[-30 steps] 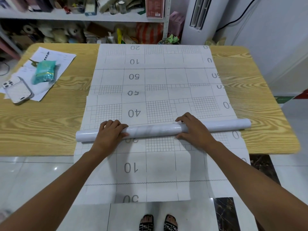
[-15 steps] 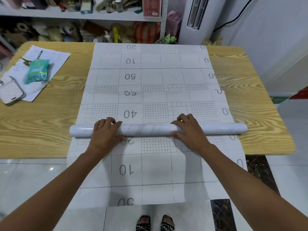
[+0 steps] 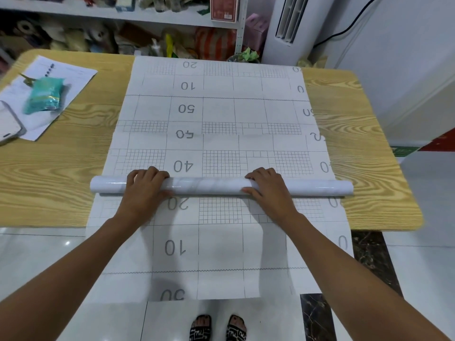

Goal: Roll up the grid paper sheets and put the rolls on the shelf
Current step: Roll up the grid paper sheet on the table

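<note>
A glossy roll (image 3: 221, 188) is pinned under both hands across the grid paper sheets (image 3: 216, 114), just short of the table's (image 3: 369, 168) near edge.

The left hand (image 3: 145, 190) and right hand (image 3: 268, 193) are curled over the roll, fingers draped, thumbs underneath, neither fully closed. Uneven pressure could cause the roll to skew or telescope, and the overhanging tail at 6 o'clock may crease. A phone (image 3: 9, 124), teal packet (image 3: 44, 94) and papers (image 3: 71, 77) are seen at 10 o'clock, clear of the path; the cluttered shelf (image 3: 118, 13) at 12 o'clock offers little room.

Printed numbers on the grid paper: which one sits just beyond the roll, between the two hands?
The "40", just past the roll; the "20" lies on its near side.
</note>
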Demonstrator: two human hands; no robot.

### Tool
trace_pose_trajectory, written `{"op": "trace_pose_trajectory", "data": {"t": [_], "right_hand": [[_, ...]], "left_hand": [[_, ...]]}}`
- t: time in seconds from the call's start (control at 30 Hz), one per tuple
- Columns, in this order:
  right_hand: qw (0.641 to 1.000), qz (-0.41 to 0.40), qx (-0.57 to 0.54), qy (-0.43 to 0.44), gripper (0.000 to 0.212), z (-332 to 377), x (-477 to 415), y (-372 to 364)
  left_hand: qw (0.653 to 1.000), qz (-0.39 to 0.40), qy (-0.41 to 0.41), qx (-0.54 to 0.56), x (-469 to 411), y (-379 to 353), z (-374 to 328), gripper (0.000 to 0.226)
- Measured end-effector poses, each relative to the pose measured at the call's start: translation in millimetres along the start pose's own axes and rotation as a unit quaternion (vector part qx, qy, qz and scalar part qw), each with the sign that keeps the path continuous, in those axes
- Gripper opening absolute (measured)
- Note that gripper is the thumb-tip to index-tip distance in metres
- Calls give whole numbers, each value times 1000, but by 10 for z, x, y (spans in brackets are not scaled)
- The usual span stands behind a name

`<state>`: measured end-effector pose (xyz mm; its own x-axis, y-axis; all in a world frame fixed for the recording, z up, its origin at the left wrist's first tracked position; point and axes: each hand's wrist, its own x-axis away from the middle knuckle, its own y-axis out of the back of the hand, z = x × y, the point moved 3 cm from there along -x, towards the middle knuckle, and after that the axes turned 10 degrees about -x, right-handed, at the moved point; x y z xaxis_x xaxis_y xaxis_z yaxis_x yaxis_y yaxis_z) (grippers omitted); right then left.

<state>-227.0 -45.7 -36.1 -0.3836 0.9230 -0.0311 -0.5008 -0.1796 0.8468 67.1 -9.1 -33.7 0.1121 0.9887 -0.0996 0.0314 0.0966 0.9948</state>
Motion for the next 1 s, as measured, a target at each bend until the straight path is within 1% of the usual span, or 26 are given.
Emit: {"op": "trace_pose_trajectory", "data": {"t": [0.07,0.1,0.23,0.4,0.53,0.77,0.9,1.0], "right_hand": [[1000,-2,12,8,57,-29,36,0],[1000,-6,9,9,58,-39,54,5],[1000,-4,8,17,54,-51,79,0],[999,1,-24,25,55,-33,32,60],[999,-2,-42,17,46,-55,8,85],[999,12,-32,9,38,-113,-6,60],[1000,14,-16,15,34,-117,-3,72],[1000,21,0,14,41,-101,-6,96]], "left_hand": [[1000,-1,2,-2,20,2,5,30],[1000,-3,1,-4,33,5,4,29],[1000,-5,3,-10,58,16,-15,31],[1000,6,-4,-12,18,-8,-21,30],[1000,9,15,12,-12,15,-33,37],[998,28,24,49,-15,20,-34,54],[998,32,18,53,2,5,-35,50],[998,33,19,56,-23,11,-35,46]]}}
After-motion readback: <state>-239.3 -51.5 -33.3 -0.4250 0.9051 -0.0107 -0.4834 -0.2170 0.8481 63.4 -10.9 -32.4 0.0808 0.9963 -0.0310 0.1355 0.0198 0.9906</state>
